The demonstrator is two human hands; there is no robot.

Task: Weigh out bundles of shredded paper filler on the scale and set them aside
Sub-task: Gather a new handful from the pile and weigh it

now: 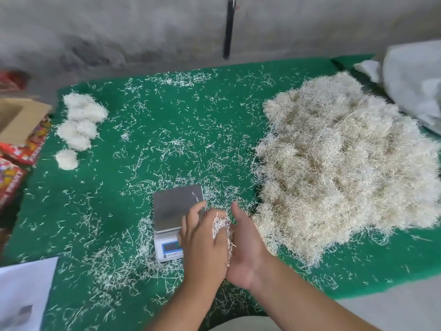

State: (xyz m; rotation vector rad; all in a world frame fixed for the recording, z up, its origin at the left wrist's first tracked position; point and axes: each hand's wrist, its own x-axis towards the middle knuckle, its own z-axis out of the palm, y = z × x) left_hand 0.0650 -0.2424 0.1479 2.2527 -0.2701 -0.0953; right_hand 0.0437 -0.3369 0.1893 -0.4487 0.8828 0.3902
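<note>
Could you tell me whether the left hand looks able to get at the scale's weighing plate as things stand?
Probably yes. The left hand already overlaps the near right corner of the scale, whose plate carries only a stray strand. It shares a small paper bundle with the right hand.

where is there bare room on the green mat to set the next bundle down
Mostly bare green lies between the small bundles at the left and the scale, with only loose shreds. The right side is crowded by the big pile. Both hands press a wad beside the scale.
</note>
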